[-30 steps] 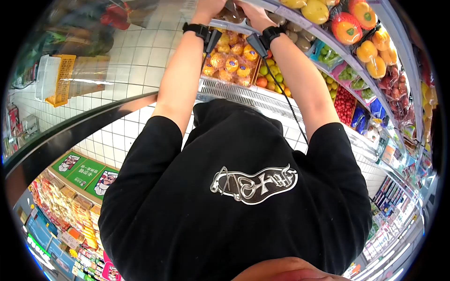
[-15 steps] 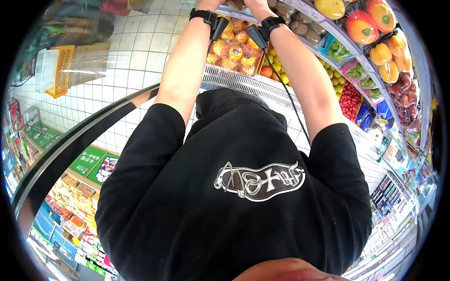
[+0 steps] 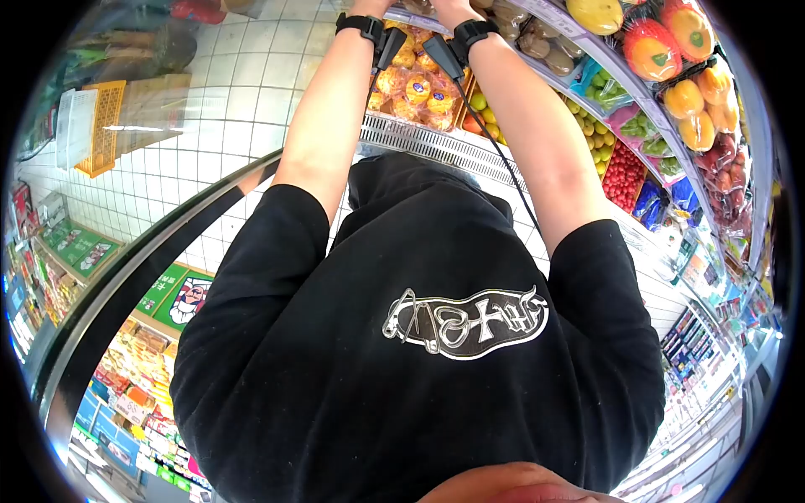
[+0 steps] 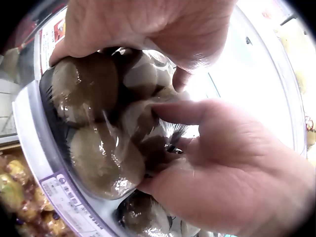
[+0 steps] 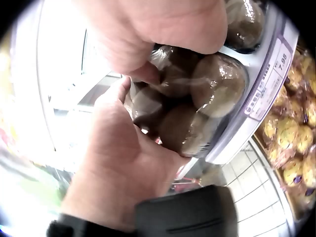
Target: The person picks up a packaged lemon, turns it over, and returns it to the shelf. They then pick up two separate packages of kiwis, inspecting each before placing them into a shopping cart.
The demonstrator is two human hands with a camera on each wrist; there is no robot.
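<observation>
A plastic-wrapped black tray of brown kiwis [image 4: 98,128] sits at the edge of a high white shelf [image 4: 29,128]. In the left wrist view my left hand [image 4: 148,24] curls over the top of the pack, and my right hand [image 4: 227,168] cups it from the other side with the thumb pressed on the wrap. The right wrist view has the kiwi pack [image 5: 197,103] between my right hand [image 5: 163,24] above and my left hand [image 5: 118,163] below. In the head view both arms reach up, with the left wrist strap [image 3: 360,25] and right wrist strap [image 3: 465,33] showing and the hands cut off at the top edge.
A price label [image 5: 266,89] runs along the shelf lip. Below are bagged oranges [image 3: 415,88], a metal chiller grille [image 3: 436,147], cherry tomatoes [image 3: 620,172] and wrapped orange fruit [image 3: 650,46] to the right. A yellow crate [image 3: 101,126] stands far left on the tiled floor.
Both arms have reached a little higher, so the hands have slid past the top edge of the head view. They stay at the same shelf.
</observation>
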